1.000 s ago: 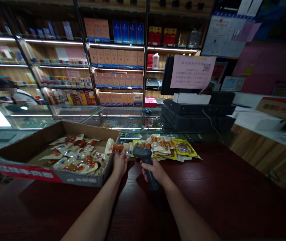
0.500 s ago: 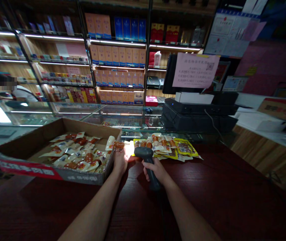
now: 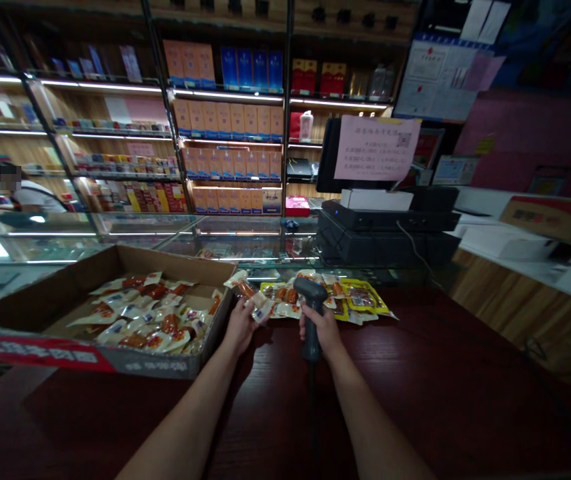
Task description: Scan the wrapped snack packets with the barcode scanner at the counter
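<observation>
My left hand (image 3: 239, 325) is closed on a small white and red snack packet (image 3: 247, 291), held just right of the cardboard box (image 3: 60, 293). My right hand (image 3: 320, 328) grips the handle of a black barcode scanner (image 3: 310, 297), its head upright and turned away from the packet. The box holds several similar snack packets (image 3: 150, 317). A pile of yellow and white snack packets (image 3: 350, 297) lies on the dark red counter (image 3: 415, 387) just beyond the scanner.
A black register with a monitor and a pink paper notice (image 3: 375, 147) stands behind the pile. Glass display cases (image 3: 190, 233) and lit shelves of boxed goods (image 3: 230, 120) fill the back. A person (image 3: 0, 187) is at far left.
The scanner's light shone on the packet half a second ago and is now off. My right hand has swung the scanner rightward and upright, away from the packet. My left hand tilted the packet.
</observation>
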